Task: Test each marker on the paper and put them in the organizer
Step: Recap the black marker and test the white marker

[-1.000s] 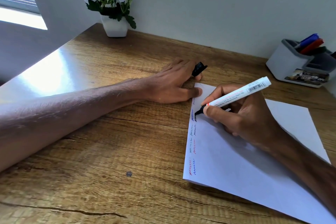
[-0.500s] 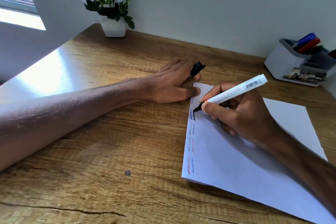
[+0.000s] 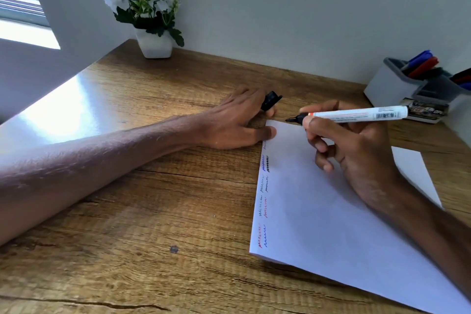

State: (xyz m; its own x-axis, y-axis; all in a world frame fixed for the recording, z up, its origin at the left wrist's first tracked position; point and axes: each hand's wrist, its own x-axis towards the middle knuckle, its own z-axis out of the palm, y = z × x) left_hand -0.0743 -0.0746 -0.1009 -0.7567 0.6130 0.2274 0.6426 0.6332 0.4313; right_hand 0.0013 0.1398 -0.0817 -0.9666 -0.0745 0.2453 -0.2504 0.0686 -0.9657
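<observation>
The right hand has its grip closed around a white marker, thumb and forefinger pinching it near the black nib. The marker lies almost level, its nib in the air just past the far corner of the paper and aimed at the left hand. That pose looks suited to recapping, not writing.

The left hand rests palm down on the counter, its thumb pressing the paper's corner, likely to stop the sheet from sliding. Its grip also takes in a black cap, which pokes out between the fingers, kept ready for the marker.

Short squiggles in red, blue and black run down the paper's left edge, so several markers seem tested already. The judgement is that this one's test is done and capping comes next.

The organizer stands well apart at the back right, against the wall, with blue and red markers upright in it.

The marker carries a barcode and fine print too small to read. A label on the organizer's front is too blurred to read.
</observation>
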